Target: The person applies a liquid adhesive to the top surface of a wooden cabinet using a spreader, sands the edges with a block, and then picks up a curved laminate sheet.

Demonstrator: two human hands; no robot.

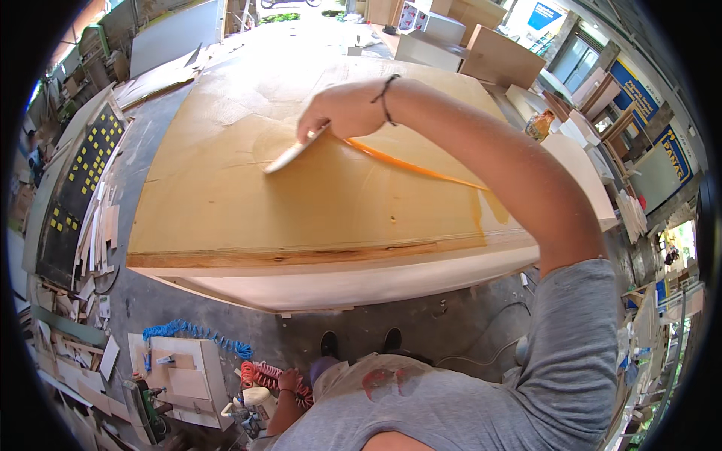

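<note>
Over the big plywood panel (pixel 226 203), my right hand (pixel 338 109) is closed on a thin pale flat spreader (pixel 289 156). The spreader is tilted, its lower edge against the panel's wet, yellowish surface. A line of orange glue-like liquid (pixel 421 171) runs from near my hand toward the right, with a drip down by the near edge. Low at my left side hangs my left hand (pixel 288 380), away from the panel. It is close to a red coiled hose (pixel 263 373) and a white plastic container (pixel 259 402); its fingers are too small to make out.
A board-topped box (pixel 199 376) with a blue coiled hose (pixel 199 334) stands on the floor at left. A bottle (pixel 539 125) with orange-brown contents sits beyond my right arm. Wood offcuts (pixel 101 233) line the left side; boards and boxes (pixel 500 56) stand at the back right.
</note>
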